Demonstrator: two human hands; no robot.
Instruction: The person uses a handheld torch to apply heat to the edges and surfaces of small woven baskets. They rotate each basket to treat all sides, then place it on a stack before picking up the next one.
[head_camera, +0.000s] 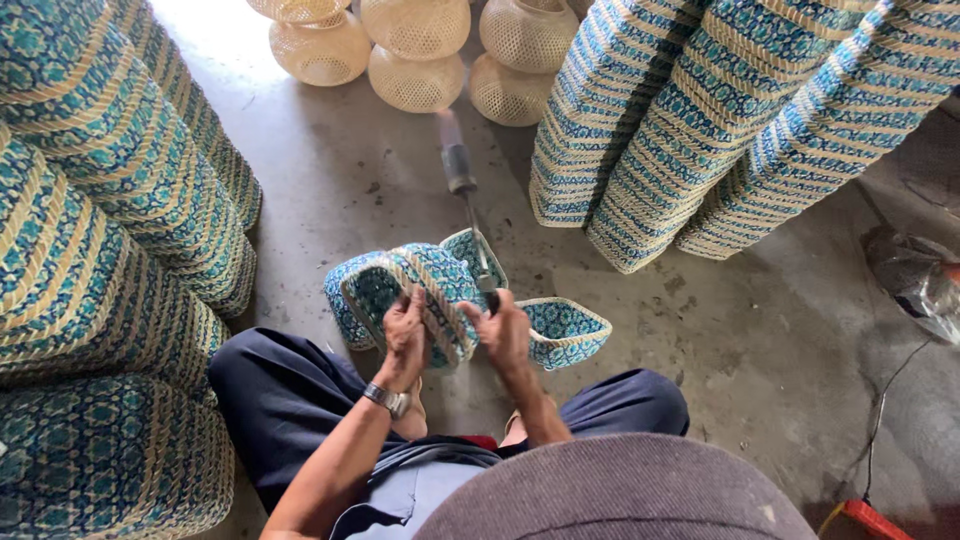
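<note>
Gripping the light, stiff blue-and-straw woven basket (430, 290) by its rim, left hand (404, 325); right hand (503, 330) clenches our torch (468, 215) (lit)

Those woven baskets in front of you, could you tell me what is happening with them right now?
A seated person holds a blue and tan woven basket by its rim with the left hand. The right hand grips a gas torch pointed away, its flame lit at the tip. A second basket lies just right of the hands on the concrete floor. Tall stacks of similar baskets stand on both sides, with pale woven shades ahead.
</note>
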